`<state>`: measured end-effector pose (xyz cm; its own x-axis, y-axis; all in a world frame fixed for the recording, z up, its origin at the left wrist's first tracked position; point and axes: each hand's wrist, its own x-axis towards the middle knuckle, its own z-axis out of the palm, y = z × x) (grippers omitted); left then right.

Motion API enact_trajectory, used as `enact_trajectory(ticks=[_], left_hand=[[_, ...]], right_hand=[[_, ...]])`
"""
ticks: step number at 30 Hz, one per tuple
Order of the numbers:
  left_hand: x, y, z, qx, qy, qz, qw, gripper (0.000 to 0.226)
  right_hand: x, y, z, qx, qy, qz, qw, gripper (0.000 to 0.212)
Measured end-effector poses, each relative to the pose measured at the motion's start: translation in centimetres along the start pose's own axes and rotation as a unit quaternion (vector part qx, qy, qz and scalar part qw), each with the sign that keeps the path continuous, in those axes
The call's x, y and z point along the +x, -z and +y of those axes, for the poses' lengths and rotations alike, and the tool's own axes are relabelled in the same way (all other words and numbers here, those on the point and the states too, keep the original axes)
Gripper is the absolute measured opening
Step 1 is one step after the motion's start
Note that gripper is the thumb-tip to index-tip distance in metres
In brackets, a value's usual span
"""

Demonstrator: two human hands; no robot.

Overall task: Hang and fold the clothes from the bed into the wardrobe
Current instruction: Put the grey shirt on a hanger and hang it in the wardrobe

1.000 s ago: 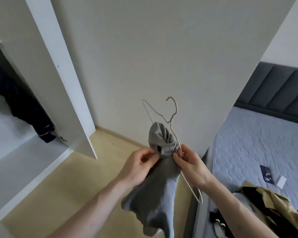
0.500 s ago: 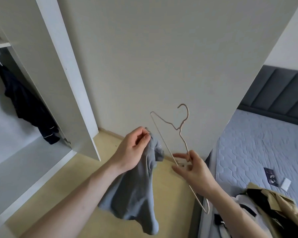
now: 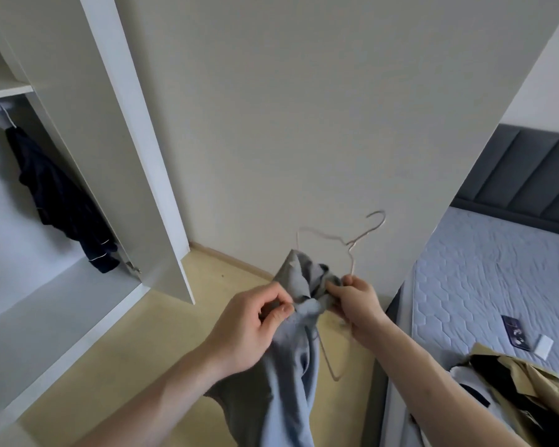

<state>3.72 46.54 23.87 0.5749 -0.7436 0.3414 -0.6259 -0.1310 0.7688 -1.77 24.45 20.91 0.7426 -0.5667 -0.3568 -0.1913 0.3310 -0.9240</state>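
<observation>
A grey garment [image 3: 291,366] hangs bunched between my hands in front of the wardrobe's open door. My left hand [image 3: 255,321] pinches its fabric on the left. My right hand [image 3: 357,301] grips a thin wire hanger [image 3: 352,245] together with a fold of the garment; one shoulder of the hanger is inside the cloth, and its hook points up and to the right. The open wardrobe [image 3: 62,301] is at the left, with a dark garment [image 3: 62,201] hanging on its rail. More clothes [image 3: 510,388] lie piled on the bed [image 3: 497,279] at the lower right.
The large open wardrobe door [image 3: 304,108] stands straight ahead, close behind the hanger. A narrower door panel [image 3: 117,140] edges the wardrobe opening. A dark card [image 3: 515,332] and a small white item [image 3: 544,345] lie on the mattress. Yellow floor [image 3: 142,366] stretches below.
The garment, held apart from the hanger half a second ago, is now back over the hanger's left shoulder. My hands have come together at the bunched cloth.
</observation>
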Motion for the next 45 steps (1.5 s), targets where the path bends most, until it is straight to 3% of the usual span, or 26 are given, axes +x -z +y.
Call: enact_trajectory(ticks=[2,7,8,10,12,14,17,20,24,27,29,31,35,37,40,42,45], left_hand=[[-2.5,-1.7,-0.9,0.014,0.002,-0.023,1.000,0.009],[-4.5,-3.6,-2.9,-0.030,0.111,-0.225,0.967,0.013],[-4.0,-3.1,-3.6,-0.033,0.144,-0.211,0.966,0.013],[-2.5,-1.7,-5.0,-0.025,0.210,-0.112,0.971,0.023],[-0.8,-0.9,-5.7,-0.042,0.229,-0.048,0.971,0.059],[0.9,-1.2,-5.4,-0.059,0.197,-0.095,0.974,0.078],[3.3,-1.6,-4.0,-0.024,0.171,-0.190,0.966,0.047],[5.0,-1.2,-4.1,-0.003,0.175,-0.165,0.971,0.017],[7.0,-0.3,-4.3,0.029,0.150,-0.067,0.986,0.034],[8.8,0.0,-3.3,-0.030,0.182,0.002,0.983,0.035],[10.0,0.0,-3.1,-0.119,0.243,0.037,0.962,0.034],[11.1,0.0,-3.1,-0.204,0.304,0.064,0.928,0.028],[13.2,0.2,-2.0,-0.357,0.387,0.122,0.841,0.021],[13.6,0.3,-1.4,-0.386,0.405,0.138,0.817,0.025],[13.9,0.4,-0.8,-0.416,0.420,0.150,0.792,0.030],[14.0,0.6,-0.4,-0.440,0.418,0.158,0.779,0.029],[13.9,1.4,-0.1,-0.469,0.404,0.169,0.767,0.025]], right_hand=[[0.3,0.3,-0.4,0.013,0.045,0.012,0.999,0.045],[-0.8,-0.7,-1.3,0.010,0.092,-0.057,0.994,0.047],[-1.2,-0.7,-1.6,0.021,0.091,-0.062,0.994,0.047],[-1.6,-0.5,-2.3,0.048,0.089,-0.077,0.992,0.045],[-2.1,-0.3,-3.2,0.059,0.093,-0.101,0.989,0.043],[-2.6,-0.2,-4.1,0.059,0.100,-0.130,0.985,0.041],[-2.9,0.6,-5.5,0.056,0.114,-0.156,0.980,0.038],[-2.2,3.1,-6.5,-0.032,0.159,-0.091,0.982,0.048],[-1.3,6.6,-6.5,-0.146,0.212,0.014,0.966,0.043],[-2.1,7.3,-5.6,-0.260,0.227,0.092,0.934,0.027],[-3.6,6.7,-4.3,-0.288,0.224,0.109,0.925,0.021],[-5.4,5.4,-2.2,-0.260,0.200,0.078,0.941,0.023],[-8.3,2.2,3.0,-0.244,0.155,-0.034,0.957,0.064],[-8.9,0.9,4.8,-0.259,0.141,-0.072,0.953,0.079],[-8.1,-0.3,6.0,-0.288,0.132,-0.033,0.948,0.092],[-7.1,-0.8,6.2,-0.279,0.116,-0.006,0.953,0.088],[-5.4,-1.2,5.8,-0.222,0.146,0.054,0.963,0.036]])
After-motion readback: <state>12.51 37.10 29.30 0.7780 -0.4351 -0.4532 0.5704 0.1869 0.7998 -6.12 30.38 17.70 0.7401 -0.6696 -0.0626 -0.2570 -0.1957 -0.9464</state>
